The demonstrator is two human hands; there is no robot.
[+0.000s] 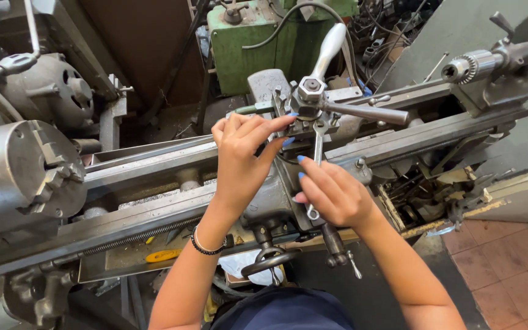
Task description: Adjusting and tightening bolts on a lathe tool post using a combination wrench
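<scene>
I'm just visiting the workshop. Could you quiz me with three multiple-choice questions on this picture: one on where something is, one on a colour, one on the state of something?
1. Where is the chuck?
A. at the left end of the lathe
B. on the floor
C. in the right hand

2. What colour are the person's nails?
A. red
B. blue
C. unpainted

3. What is the right hand doing?
A. hanging free
B. gripping a spanner
C. resting on the floor tiles

Answers: 1 A, the chuck sits far left on the lathe. 2 B, the visible nails are blue. 3 B, its fingers close round the spanner, whose head reaches up to the tool post, where the left hand also rests.
</scene>
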